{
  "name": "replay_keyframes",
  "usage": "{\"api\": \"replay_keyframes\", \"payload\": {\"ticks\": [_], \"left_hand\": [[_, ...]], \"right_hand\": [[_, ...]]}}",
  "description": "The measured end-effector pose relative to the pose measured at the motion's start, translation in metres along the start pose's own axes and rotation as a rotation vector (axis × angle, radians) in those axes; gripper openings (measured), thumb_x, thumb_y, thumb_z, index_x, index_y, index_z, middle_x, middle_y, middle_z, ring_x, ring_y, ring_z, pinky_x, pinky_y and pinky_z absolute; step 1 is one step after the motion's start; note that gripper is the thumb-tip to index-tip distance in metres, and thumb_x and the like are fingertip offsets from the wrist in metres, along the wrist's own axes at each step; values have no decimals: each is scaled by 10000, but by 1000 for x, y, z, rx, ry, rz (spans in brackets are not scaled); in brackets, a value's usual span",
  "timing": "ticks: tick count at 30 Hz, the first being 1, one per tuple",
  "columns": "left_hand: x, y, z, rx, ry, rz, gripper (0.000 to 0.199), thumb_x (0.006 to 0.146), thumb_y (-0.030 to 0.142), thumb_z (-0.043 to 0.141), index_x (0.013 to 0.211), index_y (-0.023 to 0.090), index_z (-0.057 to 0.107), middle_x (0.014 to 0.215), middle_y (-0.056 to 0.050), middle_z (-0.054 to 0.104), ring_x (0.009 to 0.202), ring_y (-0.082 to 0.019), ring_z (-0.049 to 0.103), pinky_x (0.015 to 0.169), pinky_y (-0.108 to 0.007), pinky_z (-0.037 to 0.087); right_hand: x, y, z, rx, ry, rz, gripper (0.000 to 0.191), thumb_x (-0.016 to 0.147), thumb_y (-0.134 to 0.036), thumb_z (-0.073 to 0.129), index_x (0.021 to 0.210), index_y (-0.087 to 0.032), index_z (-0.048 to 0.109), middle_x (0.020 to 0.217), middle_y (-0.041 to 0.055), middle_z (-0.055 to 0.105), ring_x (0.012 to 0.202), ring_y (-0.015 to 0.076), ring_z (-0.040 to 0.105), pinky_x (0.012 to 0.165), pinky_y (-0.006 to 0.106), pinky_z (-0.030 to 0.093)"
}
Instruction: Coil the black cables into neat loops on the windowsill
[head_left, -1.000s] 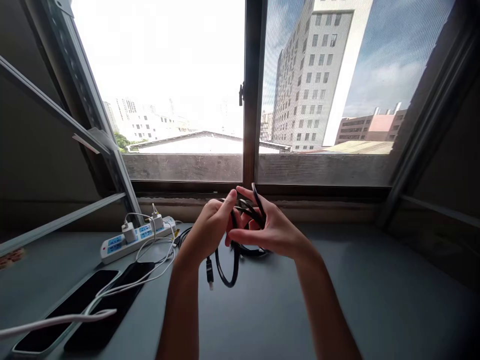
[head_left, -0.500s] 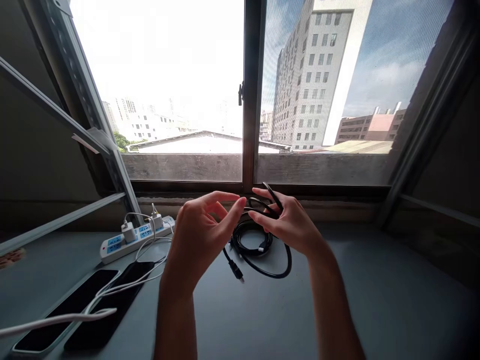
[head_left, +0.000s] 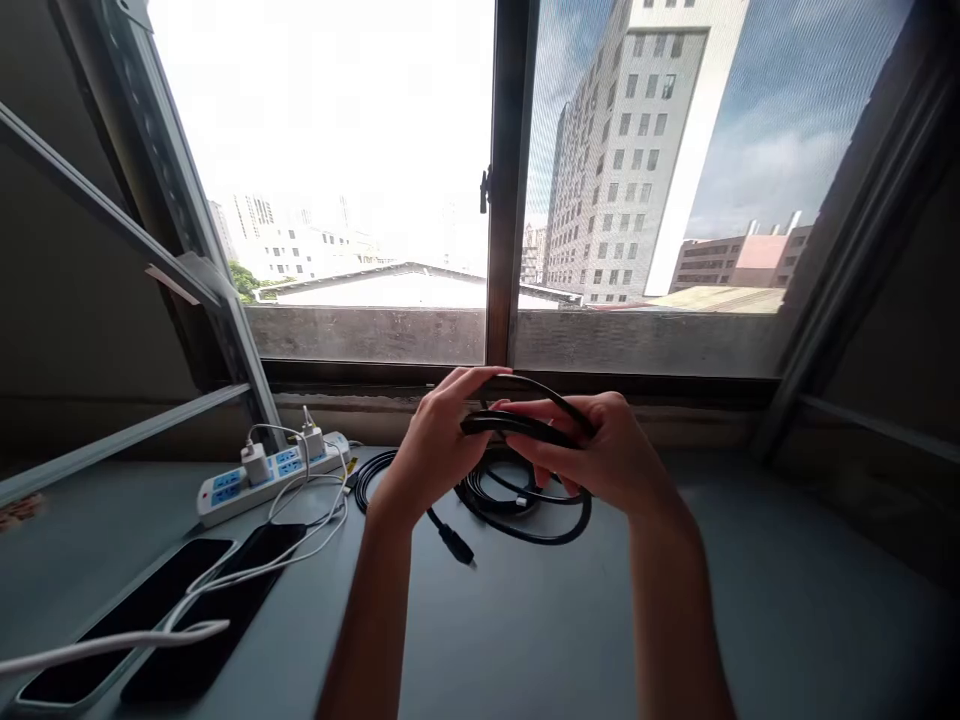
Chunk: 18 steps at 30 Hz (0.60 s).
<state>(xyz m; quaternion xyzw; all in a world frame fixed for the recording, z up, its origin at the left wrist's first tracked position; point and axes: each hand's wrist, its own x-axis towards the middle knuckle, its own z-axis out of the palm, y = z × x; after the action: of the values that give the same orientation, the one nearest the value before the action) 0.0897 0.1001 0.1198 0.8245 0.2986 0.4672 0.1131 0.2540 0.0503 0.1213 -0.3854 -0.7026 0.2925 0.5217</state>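
Grasping black cable [head_left: 517, 425], left hand [head_left: 442, 440], right hand [head_left: 604, 440], desk [head_left: 780, 590] stretching right, windowsill [head_left: 352, 404] bounding it

The left hand [head_left: 439, 445] has moved in against the cable [head_left: 519, 426], whose loops now stretch across to the right hand [head_left: 611, 450].

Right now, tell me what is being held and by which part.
The black cable, by its raised loops, in the right hand; whether the left hand also grips is unclear.
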Motion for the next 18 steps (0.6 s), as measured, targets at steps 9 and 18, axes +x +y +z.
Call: {"api": "replay_keyframes", "payload": {"ticks": [9, 18], "left_hand": [[3, 5, 10, 154, 400, -357, 428, 782, 372, 521, 419, 178, 405, 377, 41, 332, 434, -101, 310, 466, -242, 252], [0, 6, 3, -13, 666, -244, 453, 759, 283, 558, 468, 183, 225, 520, 54, 149, 508, -97, 165, 465, -261, 174]], "right_hand": [[18, 17, 9, -83, 258, -149, 336, 655, -354, 711, 951, -195, 710, 791, 35, 713, 678, 166, 655, 583, 258, 523], [31, 35, 21, -401, 240, -68, 202, 827, -327, 509, 809, -189, 655, 716, 38, 694, 677, 188, 658, 629, 272, 467]]}}
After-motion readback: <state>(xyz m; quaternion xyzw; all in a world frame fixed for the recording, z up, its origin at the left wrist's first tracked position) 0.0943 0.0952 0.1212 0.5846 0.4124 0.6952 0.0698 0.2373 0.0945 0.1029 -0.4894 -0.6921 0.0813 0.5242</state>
